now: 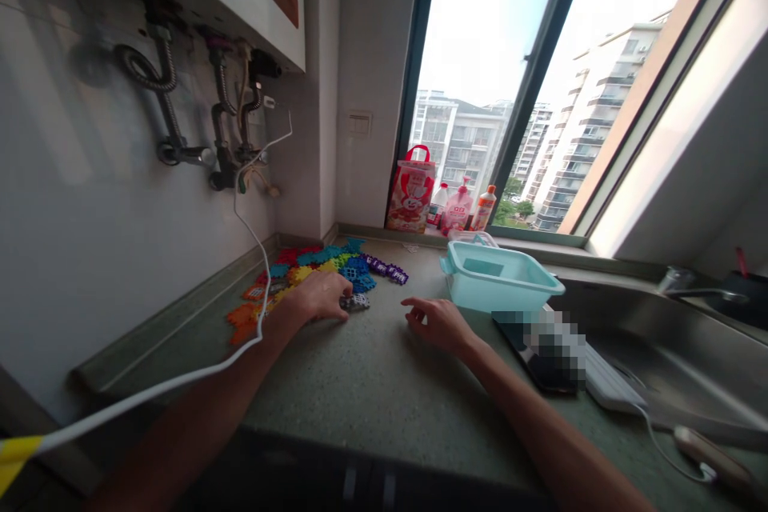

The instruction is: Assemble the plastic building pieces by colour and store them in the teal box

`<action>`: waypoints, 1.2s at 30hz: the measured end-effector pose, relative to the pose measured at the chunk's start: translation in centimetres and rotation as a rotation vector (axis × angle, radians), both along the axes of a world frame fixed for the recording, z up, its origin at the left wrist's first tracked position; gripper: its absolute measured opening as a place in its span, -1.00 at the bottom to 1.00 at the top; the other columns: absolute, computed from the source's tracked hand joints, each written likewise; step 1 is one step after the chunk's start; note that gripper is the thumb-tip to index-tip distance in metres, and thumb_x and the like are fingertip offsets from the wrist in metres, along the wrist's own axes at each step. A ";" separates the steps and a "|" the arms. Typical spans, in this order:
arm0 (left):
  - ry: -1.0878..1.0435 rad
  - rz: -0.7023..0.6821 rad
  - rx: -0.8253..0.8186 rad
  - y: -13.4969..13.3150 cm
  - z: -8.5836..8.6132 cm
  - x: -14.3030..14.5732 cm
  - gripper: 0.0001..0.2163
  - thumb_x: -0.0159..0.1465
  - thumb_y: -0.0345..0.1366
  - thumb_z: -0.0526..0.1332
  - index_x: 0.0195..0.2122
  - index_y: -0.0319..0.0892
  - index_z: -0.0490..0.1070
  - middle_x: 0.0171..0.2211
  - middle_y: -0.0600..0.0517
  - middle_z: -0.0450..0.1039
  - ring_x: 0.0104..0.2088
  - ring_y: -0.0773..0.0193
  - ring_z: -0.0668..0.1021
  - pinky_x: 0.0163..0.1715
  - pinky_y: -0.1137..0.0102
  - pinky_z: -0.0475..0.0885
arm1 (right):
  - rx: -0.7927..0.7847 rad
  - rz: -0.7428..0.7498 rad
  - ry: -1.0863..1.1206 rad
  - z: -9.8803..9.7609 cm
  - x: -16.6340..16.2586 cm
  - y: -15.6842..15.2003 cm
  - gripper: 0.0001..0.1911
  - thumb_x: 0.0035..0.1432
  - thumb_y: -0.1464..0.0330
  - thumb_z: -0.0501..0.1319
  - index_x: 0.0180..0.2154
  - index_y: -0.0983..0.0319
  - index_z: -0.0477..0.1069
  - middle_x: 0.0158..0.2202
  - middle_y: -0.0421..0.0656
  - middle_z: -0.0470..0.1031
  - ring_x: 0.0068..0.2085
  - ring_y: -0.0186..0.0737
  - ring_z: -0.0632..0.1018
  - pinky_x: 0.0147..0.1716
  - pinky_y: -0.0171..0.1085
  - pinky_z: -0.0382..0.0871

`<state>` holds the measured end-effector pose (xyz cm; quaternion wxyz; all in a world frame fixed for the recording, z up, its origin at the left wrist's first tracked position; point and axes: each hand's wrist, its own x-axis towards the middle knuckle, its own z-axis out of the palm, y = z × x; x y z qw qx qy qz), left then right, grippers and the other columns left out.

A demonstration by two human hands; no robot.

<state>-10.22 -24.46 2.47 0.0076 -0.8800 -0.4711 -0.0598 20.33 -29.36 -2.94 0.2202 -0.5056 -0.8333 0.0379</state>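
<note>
My left hand (319, 295) is at the right edge of a pile of colourful plastic interlocking pieces. Its thumb and index finger close around the left end of a grey interlocking piece (358, 302) on the counter. Red, orange, yellow, teal and blue pieces (358, 273) lie beyond and beside this hand, partly hidden by it. A row of purple pieces (385, 268) extends to the right of the pile. My right hand (437, 322) hovers low over or rests on the counter, fingers loosely bent and apart, with nothing in it.
A light teal plastic tub (504, 276) stands beyond my right hand, beside the sink (678, 352). A dark phone (531, 356) and a white power strip (609, 376) lie near the sink. A white cable (198, 374) crosses above my left forearm. Bottles (457, 210) line the windowsill.
</note>
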 end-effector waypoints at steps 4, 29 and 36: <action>-0.013 -0.126 0.008 -0.3 -0.5 1.1 -0.76 0.06 -0.19 0.43 -0.21 0.03 0.63 -0.26 0.04 0.65 -0.24 0.08 0.64 -0.27 0.35 0.44 | -0.016 0.026 -0.028 -0.1 0.0 0.1 -0.62 0.28 0.34 0.18 0.09 0.11 0.57 -0.23 -0.18 0.70 -0.25 -0.18 0.68 -0.16 -0.26 0.48; 0.050 0.045 0.373 -9.4 -5.0 -5.2 -0.77 0.41 -0.13 0.24 -0.07 -0.15 0.58 -0.13 -0.11 0.61 -0.07 -0.02 0.56 0.04 0.06 0.35 | 0.019 0.183 -0.061 -2.0 0.5 0.9 -0.48 0.27 0.39 0.21 0.25 0.13 0.46 0.19 -0.03 0.53 0.17 0.05 0.52 0.20 -0.03 0.40; -0.112 -0.270 0.179 -11.8 -4.8 -1.3 -0.57 0.37 0.11 0.27 0.06 -0.11 0.52 -0.01 -0.07 0.58 -0.01 0.01 0.56 0.09 0.12 0.34 | 0.032 0.193 -0.031 -2.3 0.8 1.2 -0.51 0.28 0.34 0.24 0.23 0.11 0.47 0.18 -0.03 0.54 0.17 0.03 0.53 0.20 -0.06 0.41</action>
